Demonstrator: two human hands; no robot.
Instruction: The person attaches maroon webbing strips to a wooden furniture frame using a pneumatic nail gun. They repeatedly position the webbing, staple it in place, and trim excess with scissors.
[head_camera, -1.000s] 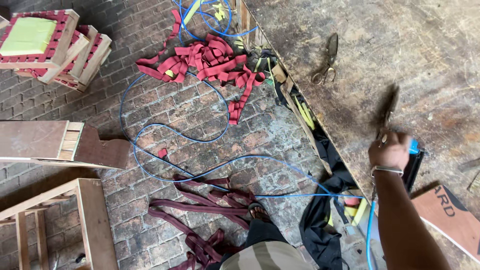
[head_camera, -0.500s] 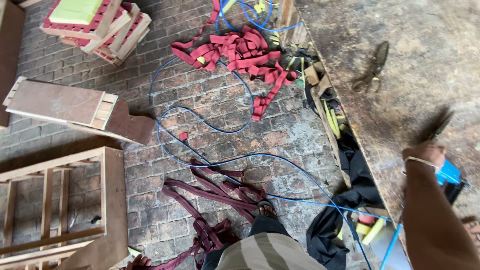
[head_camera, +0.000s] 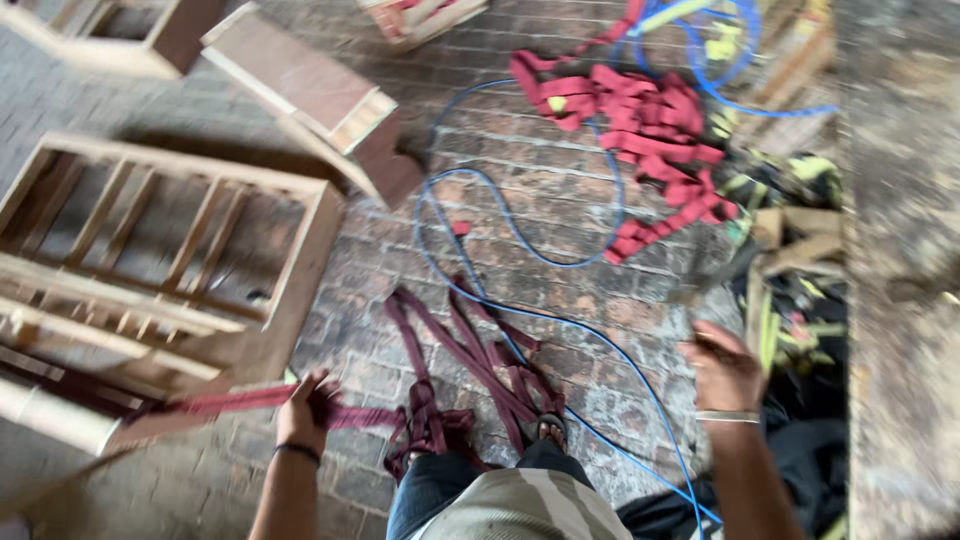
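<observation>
My left hand (head_camera: 305, 405) is low near the brick floor, closed around a maroon strap (head_camera: 225, 400). The strap runs from under a wooden frame (head_camera: 170, 270) on the left to a tangle of maroon straps (head_camera: 480, 360) by my sandalled foot (head_camera: 548, 432). My right hand (head_camera: 722, 368), with a bangle at the wrist, hangs blurred over the floor beside the workbench (head_camera: 900, 250). Its fingers are curled, and whether it holds anything is unclear.
A blue cord (head_camera: 520, 240) loops across the bricks between the straps. A heap of red straps (head_camera: 640, 120) lies at the back right. A slanted wooden box (head_camera: 320, 100) sits behind the frame. Dark cloth and yellow-green items (head_camera: 800, 300) crowd the bench's foot.
The view has swung left and down. My right hand has come off the workbench top to hang over the floor. My left hand has come into view, gripping the maroon strap.
</observation>
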